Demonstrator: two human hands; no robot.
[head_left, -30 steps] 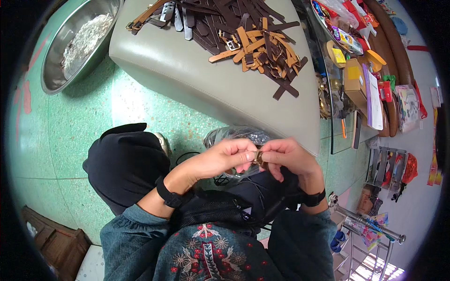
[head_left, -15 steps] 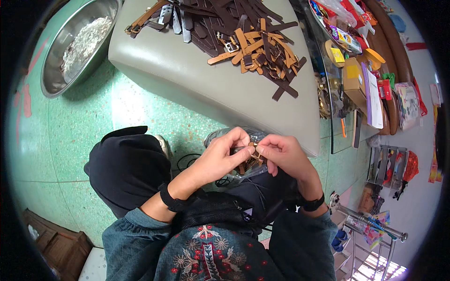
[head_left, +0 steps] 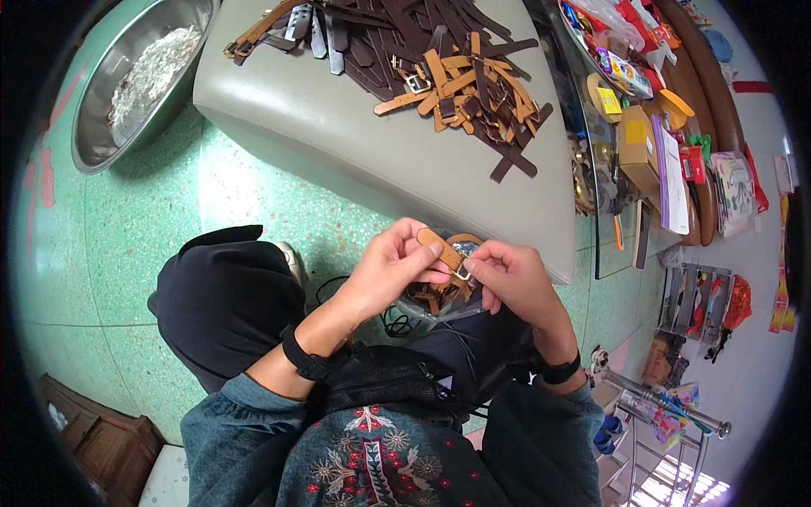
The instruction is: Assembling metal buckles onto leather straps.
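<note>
Reading the head view from afar, I pick up a steel basin (head_left: 173, 106) at ten o'clock, holding something pale and flaky, then a black-clothed knee (head_left: 228, 313) at eight. At eleven, above the hands, a padded grey worktop (head_left: 287, 110) carries a heap of dark brown straps (head_left: 363, 72). In the middle of my view, the left hand (head_left: 393, 258) has its grip closed, thumb against fingers, on the rounded end of a tan strap (head_left: 448, 253); the strap runs from there toward four o'clock to a small metal buckle (head_left: 460, 273), just above a clear plastic bag (head_left: 465, 309) of similar pieces. A heap of tan straps (head_left: 456, 84) sits on the worktop at twelve o'clock from that buckle. The right hand (head_left: 511, 275) has its grip pinching at the buckle, thumb and fingers together. I judge the step in hand to be working strap and buckle together — whether the end is fully through the frame, I can't tell. To me the next move calls for the right grip keeping the buckle steady and the left drawing the strap snug. Farther out, a cardboard box (head_left: 635, 148) lies at two o'clock.
</note>
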